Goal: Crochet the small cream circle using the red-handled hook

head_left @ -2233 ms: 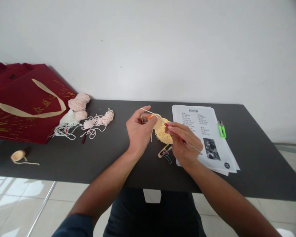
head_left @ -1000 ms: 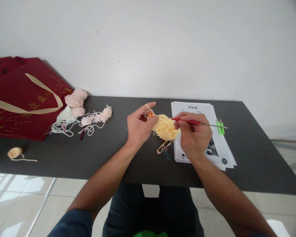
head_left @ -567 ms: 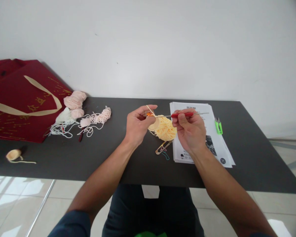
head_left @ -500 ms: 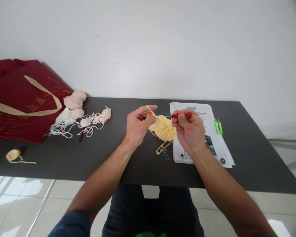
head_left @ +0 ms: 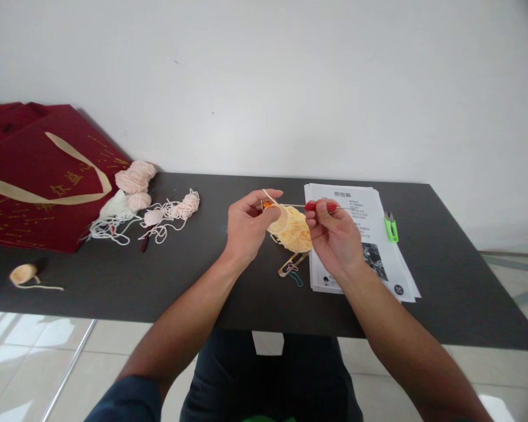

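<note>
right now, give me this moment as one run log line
left hand: holding cream crochet piece | right hand: gripping red-handled crochet hook | on table: yellow yarn, printed sheets, green thread snips

Over the link I have the bare left hand [head_left: 249, 227] in a thumb pinch, its index finger [head_left: 256, 198] stretched out rightward. I hold the bare right hand [head_left: 335, 237] opposite, pinching too, both bare forearms [head_left: 187, 319] slanting inward.
</note>
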{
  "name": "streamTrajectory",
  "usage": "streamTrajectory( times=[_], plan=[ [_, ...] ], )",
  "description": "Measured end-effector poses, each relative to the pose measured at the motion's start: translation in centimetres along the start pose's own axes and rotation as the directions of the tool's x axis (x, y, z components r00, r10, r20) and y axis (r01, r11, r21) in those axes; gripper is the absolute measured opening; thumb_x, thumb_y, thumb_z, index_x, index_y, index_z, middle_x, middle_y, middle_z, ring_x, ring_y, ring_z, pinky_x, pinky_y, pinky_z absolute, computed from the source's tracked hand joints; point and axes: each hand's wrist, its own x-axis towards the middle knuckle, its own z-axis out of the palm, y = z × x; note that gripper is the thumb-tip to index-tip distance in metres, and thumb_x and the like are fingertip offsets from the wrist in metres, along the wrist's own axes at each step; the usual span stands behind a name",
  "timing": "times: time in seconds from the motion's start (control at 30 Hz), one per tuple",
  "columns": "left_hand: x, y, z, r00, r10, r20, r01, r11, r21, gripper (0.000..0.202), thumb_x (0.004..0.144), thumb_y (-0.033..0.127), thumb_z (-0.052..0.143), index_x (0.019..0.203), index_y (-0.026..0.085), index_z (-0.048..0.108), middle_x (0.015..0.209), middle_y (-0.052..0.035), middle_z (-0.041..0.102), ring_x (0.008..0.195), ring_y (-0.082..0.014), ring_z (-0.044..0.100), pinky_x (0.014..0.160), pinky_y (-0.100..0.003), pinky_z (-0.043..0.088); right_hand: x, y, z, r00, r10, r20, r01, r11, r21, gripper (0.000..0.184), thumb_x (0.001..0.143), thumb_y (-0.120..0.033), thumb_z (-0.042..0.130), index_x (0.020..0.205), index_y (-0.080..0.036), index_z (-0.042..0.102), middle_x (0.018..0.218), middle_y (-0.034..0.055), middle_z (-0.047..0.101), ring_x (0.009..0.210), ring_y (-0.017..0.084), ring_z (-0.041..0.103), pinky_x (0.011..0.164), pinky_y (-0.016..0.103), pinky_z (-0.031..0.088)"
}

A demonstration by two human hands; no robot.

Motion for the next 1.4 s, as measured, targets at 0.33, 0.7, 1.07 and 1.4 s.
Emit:
streamTrajectory(
  times=[0.33,0.7,1.07,1.4],
  plan=[
    [-0.1,0.2,0.0,0.999,0.017,-0.035,-0.016,0.999,0.034,0.023,0.069,0.017,0.08,0.091,0.022,0.082,0.072,0.0014,0.068,0.061,-0.0095,0.052,0.06,-0.024,0.04,-0.7,-0.3,0.5,0.956,-0.284,0.07,0.292,0.946,-0.145,0.02,0.084,-0.032,0.084,0.086,-0.025,0.066,0.086,-0.0032,0.073,0.067,0.007,0.063,0.061,0.019,0.054],
    [-0.1,0.2,0.2,0.998,0.02,-0.064,-0.019,0.999,0.027,0.022,0.068,0.016,0.079,0.089,0.022,0.082,0.072,0.0009,0.068,0.059,-0.0087,0.05,0.058,-0.024,0.038,-1.0,-0.6,0.9,0.93,-0.36,0.069,0.366,0.91,-0.194,0.026,0.08,-0.037,0.087,0.085,-0.025,0.065,0.085,-0.0023,0.073,0.063,0.009,0.061,0.057,0.024,0.05],
    [-0.1,0.0,0.0,0.998,0.028,-0.049,-0.027,0.999,0.03,0.021,0.07,0.016,0.078,0.089,0.022,0.083,0.069,0.0012,0.066,0.059,-0.0091,0.05,0.058,-0.024,0.038,-1.1,-0.6,0.9,0.897,-0.425,0.121,0.442,0.869,-0.222,0.022,0.083,-0.038,0.084,0.085,-0.025,0.066,0.085,-0.0019,0.073,0.063,0.009,0.061,0.057,0.025,0.05],
    [-0.1,0.2,0.0,0.999,0.013,-0.03,-0.012,1.0,0.025,0.033,0.068,0.014,0.078,0.099,0.022,0.082,0.076,0.0017,0.068,0.064,-0.0095,0.054,0.062,-0.024,0.042,-0.7,-0.4,0.6,0.958,-0.28,0.063,0.287,0.944,-0.161,0.022,0.081,-0.035,0.086,0.084,-0.025,0.067,0.086,-0.0022,0.073,0.067,0.009,0.062,0.059,0.022,0.054]
  ],
)
